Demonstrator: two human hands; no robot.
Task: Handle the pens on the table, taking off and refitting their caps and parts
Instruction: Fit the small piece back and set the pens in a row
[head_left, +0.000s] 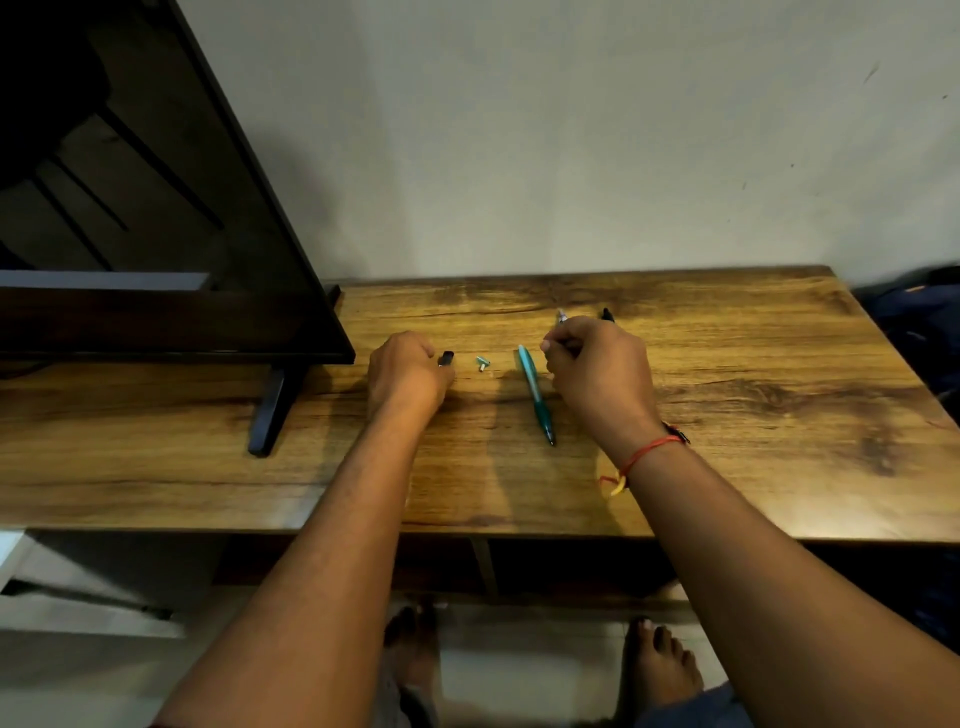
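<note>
A teal pen (535, 392) lies on the wooden table (727, 415), its tip toward me. A small teal part (482, 362) lies loose to its left. My left hand (408, 371) grips a black cap or pen part (445, 358), which sticks out past the fingers just above the tabletop. My right hand (597, 371) is curled round a thin pen (562, 316) whose clear tip pokes out behind the knuckles. A black pen end (607, 315) shows behind that hand; most of it is hidden.
A dark flat screen (156, 234) on a black foot (270, 410) fills the table's left part. A wall stands right behind the table. A dark bag (919, 322) lies off the right edge. My bare feet are below the front edge.
</note>
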